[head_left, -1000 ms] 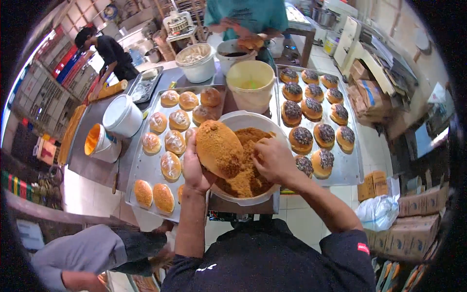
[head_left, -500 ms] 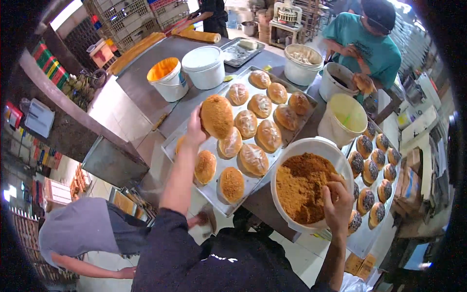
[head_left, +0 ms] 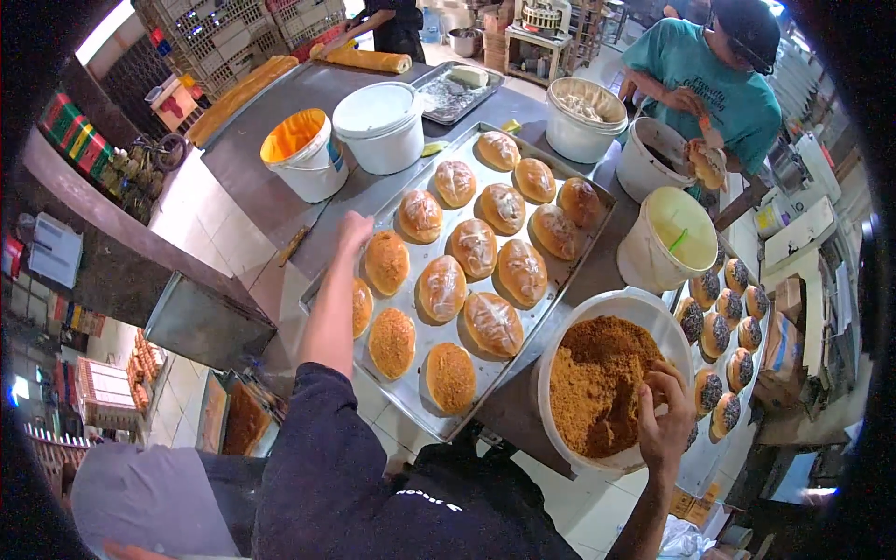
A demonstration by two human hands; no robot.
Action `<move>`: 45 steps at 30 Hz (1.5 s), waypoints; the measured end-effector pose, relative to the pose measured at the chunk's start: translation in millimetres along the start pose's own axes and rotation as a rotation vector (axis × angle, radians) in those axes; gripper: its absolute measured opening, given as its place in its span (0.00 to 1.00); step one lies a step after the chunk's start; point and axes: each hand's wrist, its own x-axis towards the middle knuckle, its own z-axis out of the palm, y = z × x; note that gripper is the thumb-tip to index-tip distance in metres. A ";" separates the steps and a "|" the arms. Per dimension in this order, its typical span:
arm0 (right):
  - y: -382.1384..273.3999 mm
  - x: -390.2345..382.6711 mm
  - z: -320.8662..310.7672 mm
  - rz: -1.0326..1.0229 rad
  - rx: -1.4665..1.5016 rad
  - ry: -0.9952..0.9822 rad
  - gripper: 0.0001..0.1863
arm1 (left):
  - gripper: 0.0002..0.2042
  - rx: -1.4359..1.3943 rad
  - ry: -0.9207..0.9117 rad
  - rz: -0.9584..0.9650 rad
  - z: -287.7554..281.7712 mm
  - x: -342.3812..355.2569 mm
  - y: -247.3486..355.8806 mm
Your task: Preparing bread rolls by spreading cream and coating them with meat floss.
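Note:
My left hand (head_left: 355, 229) is at the left of a metal tray (head_left: 555, 295), just above a crumb-coated bun (head_left: 387, 261), its fingers curled; whether they hold anything is hidden. More crumb-coated buns lie along the tray's near left part, and several glazed buns (head_left: 497, 324) fill the rest. My right hand (head_left: 665, 411) is at the right side of a white tub of brown crumbs (head_left: 593, 411), fingers loosely bent and apart, with no bun in them.
Tubs and buckets (head_left: 377, 126) stand behind the tray; a second tray (head_left: 700, 457) holds dark-topped buns at right. A co-worker in teal (head_left: 665, 61) holds a bun over a bucket. Another in black (head_left: 401, 28) is at the far table; one in grey (head_left: 145, 495) bends at lower left.
The crumb-coated bun that was in my left hand now lies on the tray. My right hand stays at the crumb tub. The view has turned toward the left tray.

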 end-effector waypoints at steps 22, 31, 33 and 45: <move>-12.2 30.3 8.0 -0.368 -0.175 -0.384 0.27 | 0.17 -1.130 -0.251 0.052 47.7 4.2 44.1; -23.7 56.5 67.1 -0.468 -0.316 -1.033 0.52 | 0.30 -1.730 -0.338 0.463 -2.6 -229.5 57.9; -18.3 53.6 67.8 -0.493 -0.330 -1.074 0.51 | 0.31 -1.830 -0.522 0.482 2.6 -268.4 56.4; 11.2 46.8 25.2 0.163 0.313 -0.929 0.20 | 0.27 -1.761 -0.885 0.357 61.9 -390.0 148.1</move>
